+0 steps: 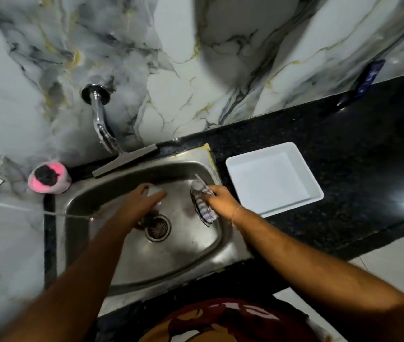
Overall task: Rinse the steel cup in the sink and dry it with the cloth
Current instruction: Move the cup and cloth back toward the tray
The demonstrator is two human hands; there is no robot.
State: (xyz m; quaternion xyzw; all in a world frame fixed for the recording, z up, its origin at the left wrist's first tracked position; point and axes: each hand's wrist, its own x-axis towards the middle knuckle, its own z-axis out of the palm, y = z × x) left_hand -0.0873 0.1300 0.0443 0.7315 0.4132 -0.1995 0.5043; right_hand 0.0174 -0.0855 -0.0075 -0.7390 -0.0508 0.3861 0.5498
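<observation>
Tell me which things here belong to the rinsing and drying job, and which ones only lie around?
For the job:
cup, mostly hidden under the left hand
cloth, striped, in the right hand
sink
tap, on the wall

Just lying about:
white tray, on the counter
pink holder with a dark scrubber, left of the sink

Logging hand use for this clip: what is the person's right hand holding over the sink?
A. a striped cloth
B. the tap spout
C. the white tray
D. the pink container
A: the right hand grips a striped cloth over the sink, apart from the white tray.
</observation>
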